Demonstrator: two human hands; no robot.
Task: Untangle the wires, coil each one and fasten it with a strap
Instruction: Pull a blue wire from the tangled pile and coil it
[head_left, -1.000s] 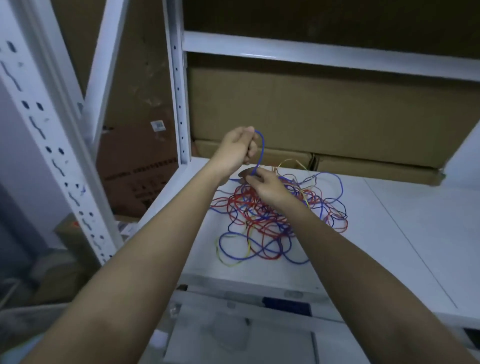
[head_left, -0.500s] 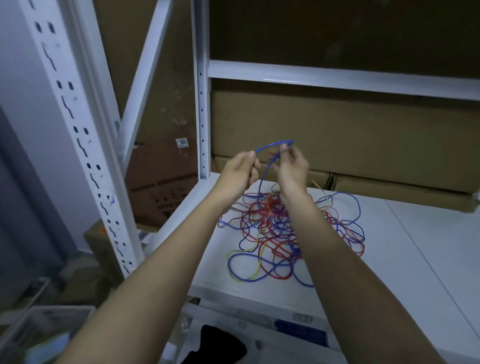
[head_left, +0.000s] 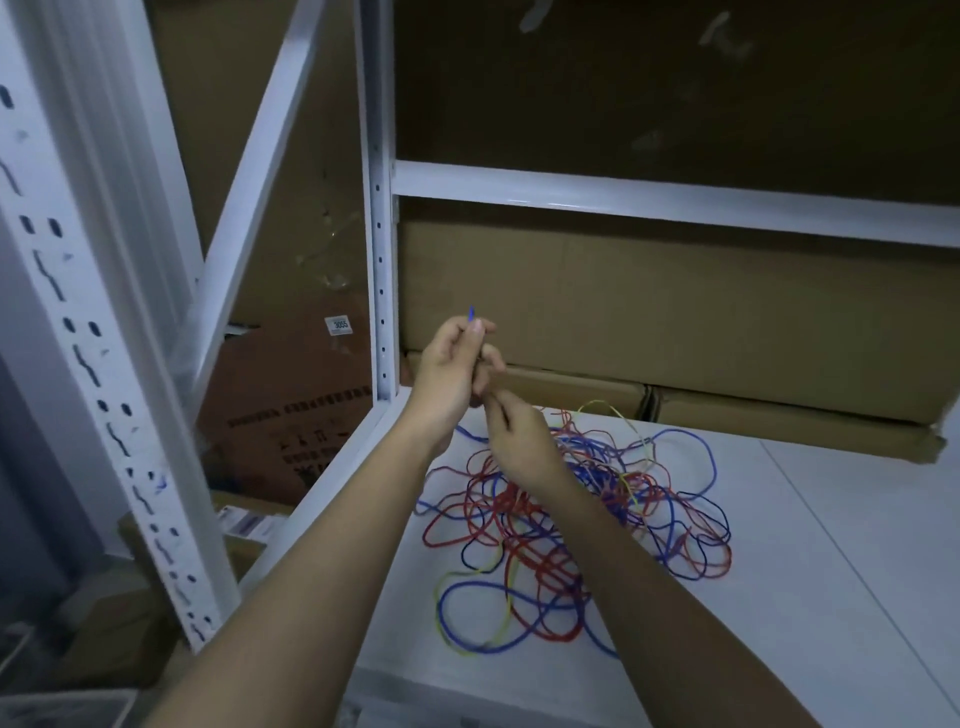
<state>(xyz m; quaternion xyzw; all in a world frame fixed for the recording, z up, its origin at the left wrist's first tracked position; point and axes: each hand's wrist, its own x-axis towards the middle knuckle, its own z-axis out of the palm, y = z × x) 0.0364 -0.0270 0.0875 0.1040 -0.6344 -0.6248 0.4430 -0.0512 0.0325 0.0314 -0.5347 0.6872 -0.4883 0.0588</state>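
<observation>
Okay, at the rack post (head_left: 381, 260) my left hand (head_left: 449, 371) is up, fingers curled, pinching a blue wire's (head_left: 471, 313) end, tip poking out above. Just beside it my right hand (head_left: 514, 441) sits lower, fingers curled; whether it grips that wire I can't tell. Untangling's barely begun, I reckon: next, draw the blue wire clear of the tangle (head_left: 576, 525) lying on the shelf (head_left: 831, 597).

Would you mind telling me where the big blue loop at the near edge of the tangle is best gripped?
Pinch the blue loop at its near-left curve, coming from above on the shelf's front side: that stretch lies flat on bare surface, crossed only by a yellow wire.
</observation>
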